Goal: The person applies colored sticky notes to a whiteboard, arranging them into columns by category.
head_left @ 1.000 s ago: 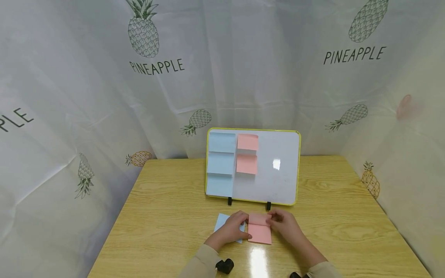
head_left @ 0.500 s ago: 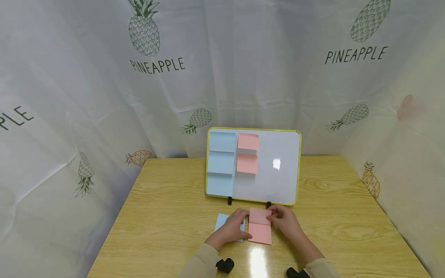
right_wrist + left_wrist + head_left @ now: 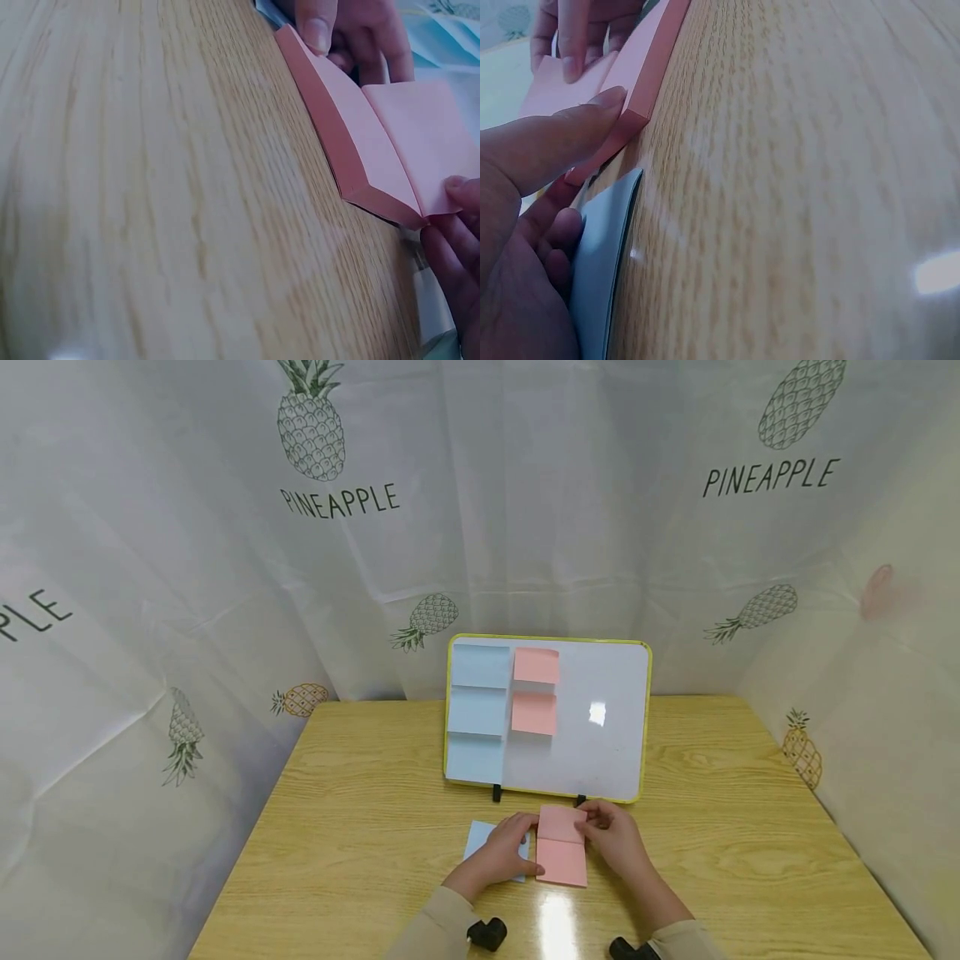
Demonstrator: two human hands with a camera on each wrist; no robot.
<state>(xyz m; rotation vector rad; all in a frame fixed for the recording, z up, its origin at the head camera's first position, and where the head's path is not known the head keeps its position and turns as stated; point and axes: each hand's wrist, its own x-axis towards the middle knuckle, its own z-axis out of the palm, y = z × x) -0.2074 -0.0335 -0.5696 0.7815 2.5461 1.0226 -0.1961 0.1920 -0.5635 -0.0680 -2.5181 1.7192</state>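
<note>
A thick pink sticky note pad (image 3: 561, 865) lies on the table in front of the whiteboard. My left hand (image 3: 499, 853) grips its left side, thumb on the near left corner. In the left wrist view the thumb (image 3: 570, 135) presses on the pad's top. My right hand (image 3: 618, 845) pinches the right edge of the top pink sheet (image 3: 562, 823) between thumb and fingers. That sheet stands folded up and away from the pad, its lower edge still along the pad in the right wrist view. Partly under my left hand lies a blue sticky note pad (image 3: 477, 837).
A yellow-edged whiteboard (image 3: 600, 760) stands behind the hands on black feet (image 3: 497, 793). Three blue notes (image 3: 477, 710) run down its left side, with two pink notes (image 3: 534, 714) beside them. A pineapple-print curtain (image 3: 525, 527) hangs around the wooden table (image 3: 360, 777).
The top pink sheet has been raised further and folded away from the pad. My right hand has moved slightly forward with it; the left hand stays nearly in place.
</note>
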